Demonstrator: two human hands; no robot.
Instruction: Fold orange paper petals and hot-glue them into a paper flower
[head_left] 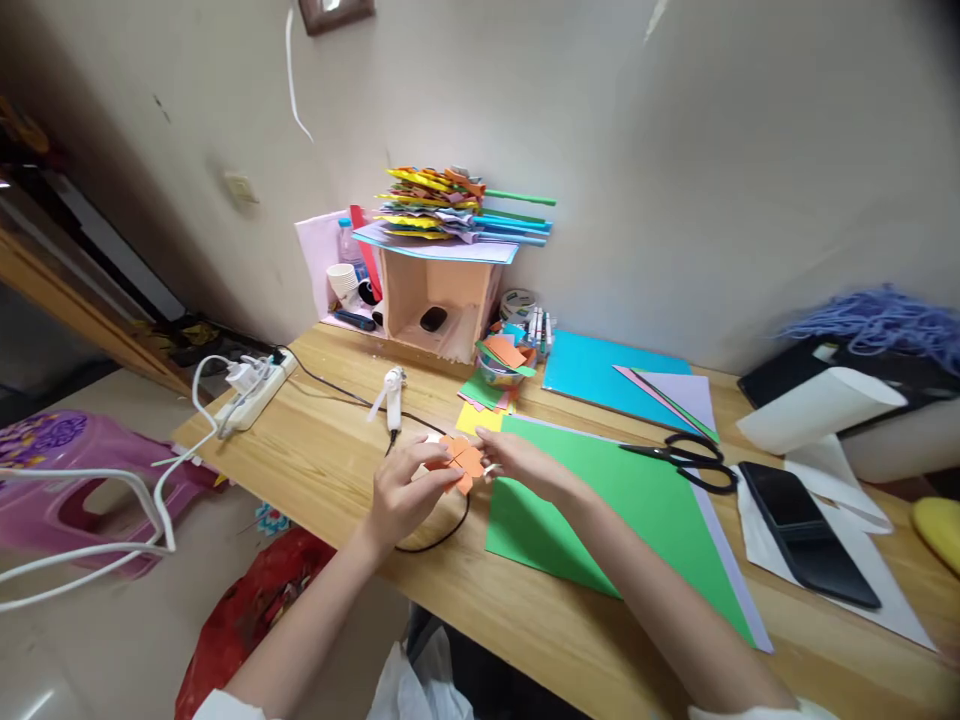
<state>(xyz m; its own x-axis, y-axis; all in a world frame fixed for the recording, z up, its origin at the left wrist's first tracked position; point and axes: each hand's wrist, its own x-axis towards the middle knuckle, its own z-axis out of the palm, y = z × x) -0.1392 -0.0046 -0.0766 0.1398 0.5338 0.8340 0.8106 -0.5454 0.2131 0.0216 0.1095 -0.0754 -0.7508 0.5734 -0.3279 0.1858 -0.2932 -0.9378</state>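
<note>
An orange paper flower [466, 458] with rounded petals is held over the front part of the wooden table. My left hand [403, 488] pinches it from the left, thumb on top, with a pale piece of paper showing beside the fingers. At the flower's right edge, the bent fingers of my right hand [519, 462] close on a petal; a small whitish bit shows by the fingertips. Just behind my left hand stands a white glue gun [394, 398] with its black cord running over the table. Green paper sheets [592, 510] lie beneath my right forearm.
Black scissors [679, 455] and a dark phone [802, 535] lie at right. Behind are a tub of paper scraps [504, 362], a blue sheet [592, 365] and an open box [442, 290] topped with paper flowers [431, 205]. A power strip [259, 393] sits at the left edge.
</note>
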